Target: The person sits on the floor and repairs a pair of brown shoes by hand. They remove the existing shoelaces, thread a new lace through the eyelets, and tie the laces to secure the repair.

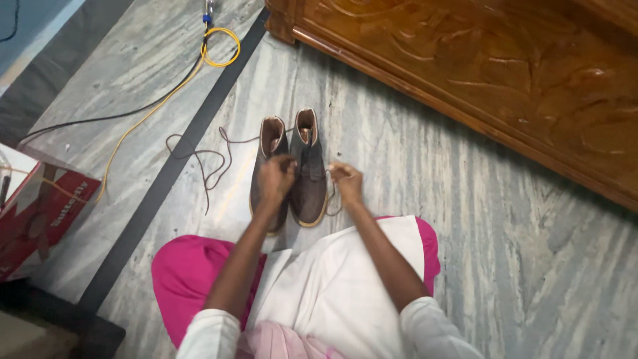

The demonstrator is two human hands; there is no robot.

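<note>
Two brown ankle boots stand side by side on the marble floor, toes toward me: the left boot [267, 143] and the right boot [309, 179]. My left hand [275, 177] rests over the left boot's lacing, fingers pinched toward the right boot's lace. My right hand [347, 182] sits at the right boot's outer side, pinching a thin brown lace end. A loose brown shoelace [206, 163] trails from the left boot across the floor to the left. My knees in pink fabric [189, 272] and a white cloth [339, 279] lie below.
A carved wooden furniture panel [498, 73] runs diagonally across the upper right. A yellow cable [219, 46] and a black cable [113, 116] cross the floor at upper left. A red cardboard box [40, 213] sits at the left edge.
</note>
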